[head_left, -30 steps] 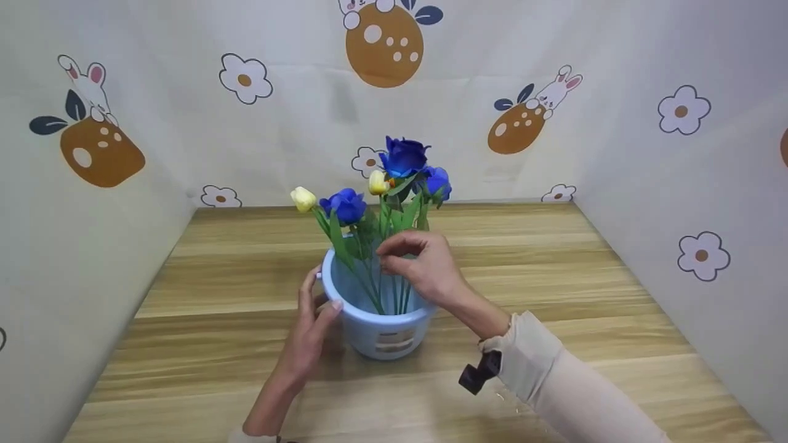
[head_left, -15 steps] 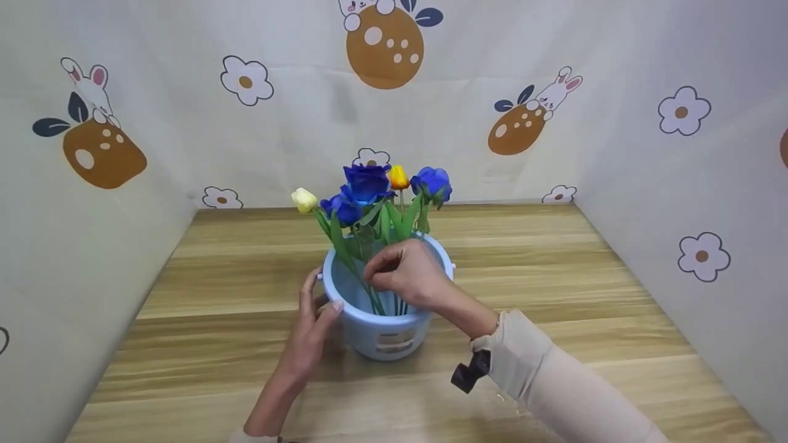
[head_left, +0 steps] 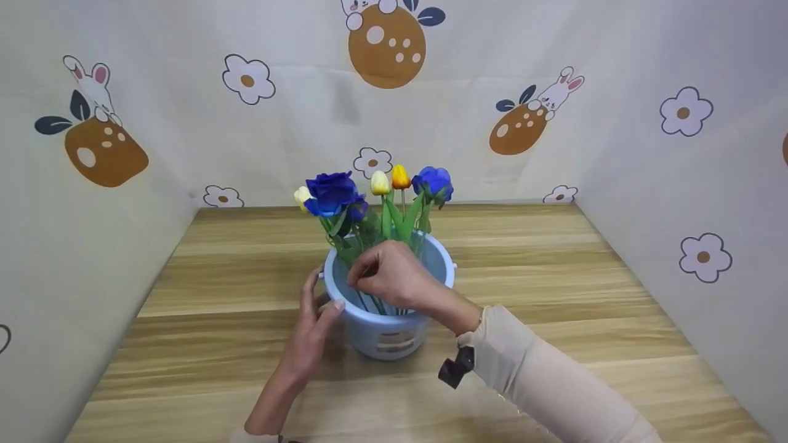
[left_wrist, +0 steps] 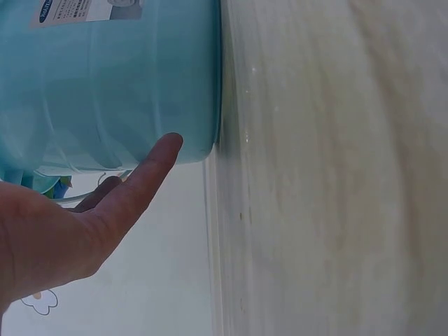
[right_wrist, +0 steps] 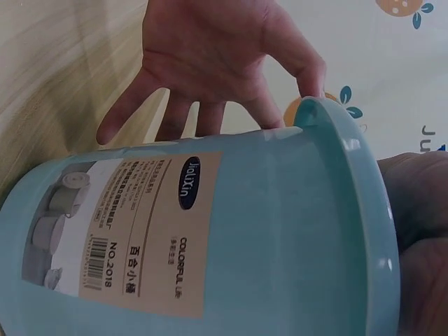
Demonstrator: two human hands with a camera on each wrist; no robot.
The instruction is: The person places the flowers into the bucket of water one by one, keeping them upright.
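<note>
A light blue plastic bucket (head_left: 357,335) stands upright on the wooden table, holding several artificial flowers. My right hand (head_left: 394,277) is over its mouth, thumb and fingertips pinching the stem of a large dark blue rose (head_left: 332,191). That bloom leans left, overlapping a second blue flower (head_left: 357,210) and a pale tulip (head_left: 301,198). My left hand (head_left: 311,332) rests against the bucket's left side. The right wrist view shows the left fingers (right_wrist: 124,108) extended and spread along the wall, with the thumb at the rim.
A cream tulip (head_left: 380,183), an orange-yellow tulip (head_left: 401,177) and a blue flower (head_left: 433,183) stand at the bucket's back and right. Patterned cloth walls (head_left: 295,135) enclose the table (head_left: 542,271) at the back and both sides. A label (right_wrist: 140,231) covers the bucket's front.
The right hand has moved left and lower, carrying the large blue rose from the back centre down to the left side of the bunch. The left hand and bucket have stayed put.
</note>
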